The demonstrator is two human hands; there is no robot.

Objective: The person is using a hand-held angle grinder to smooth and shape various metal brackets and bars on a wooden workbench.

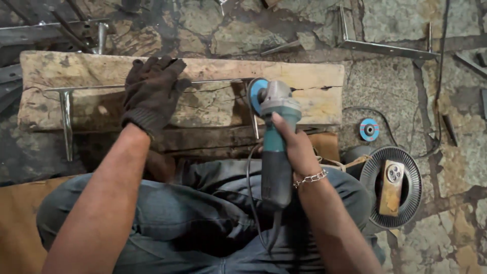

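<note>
Keep your gloved left hand (152, 91) spread flat, pinning the steel bar (152, 85) against the wooden block (314, 91). Your right hand (294, 147) grips the angle grinder (276, 137); feed its disc (257, 95) in squarely.

A cracked stone floor (406, 91) carried everything. On it lay a thick wooden block (314, 83), pale on top and dark along its near face. A thin metal rod frame (66, 109) rested on the block's top, one leg hanging over the near face. Right of the block lay a small blue flap disc (369, 129), and nearer than that a round ribbed dark disc (413, 190). Beyond the block's right end lay an angled steel bar (385, 49).
</note>
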